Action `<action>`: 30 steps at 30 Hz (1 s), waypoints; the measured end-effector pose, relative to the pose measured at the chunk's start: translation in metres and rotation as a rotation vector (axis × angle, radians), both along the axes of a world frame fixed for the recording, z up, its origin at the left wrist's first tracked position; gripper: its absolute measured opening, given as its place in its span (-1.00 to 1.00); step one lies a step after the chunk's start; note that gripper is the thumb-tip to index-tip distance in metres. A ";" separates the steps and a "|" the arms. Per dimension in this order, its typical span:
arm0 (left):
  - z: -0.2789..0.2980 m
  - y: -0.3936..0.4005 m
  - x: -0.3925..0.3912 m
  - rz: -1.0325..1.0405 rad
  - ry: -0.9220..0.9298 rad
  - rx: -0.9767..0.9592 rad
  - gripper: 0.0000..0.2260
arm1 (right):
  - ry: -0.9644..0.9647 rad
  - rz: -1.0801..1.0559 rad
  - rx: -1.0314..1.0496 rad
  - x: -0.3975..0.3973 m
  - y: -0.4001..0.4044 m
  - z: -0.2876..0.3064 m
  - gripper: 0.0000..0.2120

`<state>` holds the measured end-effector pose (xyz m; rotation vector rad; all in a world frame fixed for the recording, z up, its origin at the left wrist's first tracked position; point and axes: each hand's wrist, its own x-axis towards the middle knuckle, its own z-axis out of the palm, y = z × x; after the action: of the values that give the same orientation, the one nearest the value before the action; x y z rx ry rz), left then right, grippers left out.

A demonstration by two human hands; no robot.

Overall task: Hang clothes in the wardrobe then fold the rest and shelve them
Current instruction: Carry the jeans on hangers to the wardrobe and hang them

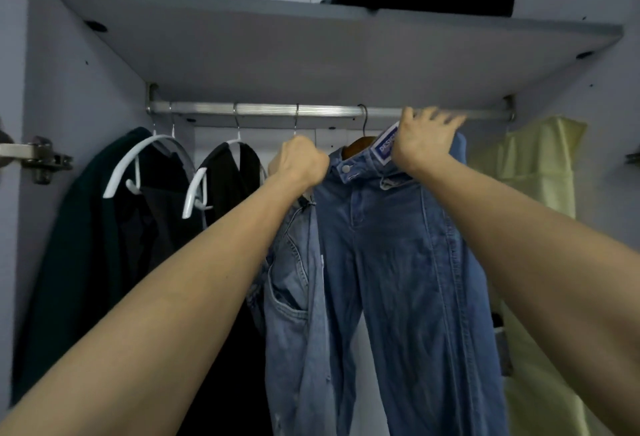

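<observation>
- Our left hand (300, 161) grips one end of the dark blue jeans' (408, 262) waistband in a fist; our right hand (420, 142) curls over the other end.
- The jeans hang from a wooden hanger (360, 143), hooked on the rail (277, 110) just above our fingers.
- We should level the waistband before letting go.
- Lighter jeans (294, 279) crowd below our left fingers.

Home bedroom wardrobe, seen from inside opening. Metal rail (277, 110) across frame centre carries hangers (145, 158) with dark coats, jeans (398, 262), pale yellow garment (540, 172). Shelf (311, 44) above holds bundled clothes. Door hinge (38, 158) at left edge.
</observation>
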<state>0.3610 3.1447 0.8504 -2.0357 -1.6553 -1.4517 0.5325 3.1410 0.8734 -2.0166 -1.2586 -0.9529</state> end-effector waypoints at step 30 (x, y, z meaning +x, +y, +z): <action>-0.002 -0.015 -0.120 0.389 0.148 0.209 -0.74 | 0.626 1.349 -0.094 -0.178 0.029 -0.019 -0.75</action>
<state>0.2407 3.1301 0.8481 -1.5621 -1.6442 -1.2469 0.3549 3.1704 0.8542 -0.9049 -1.7724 0.3548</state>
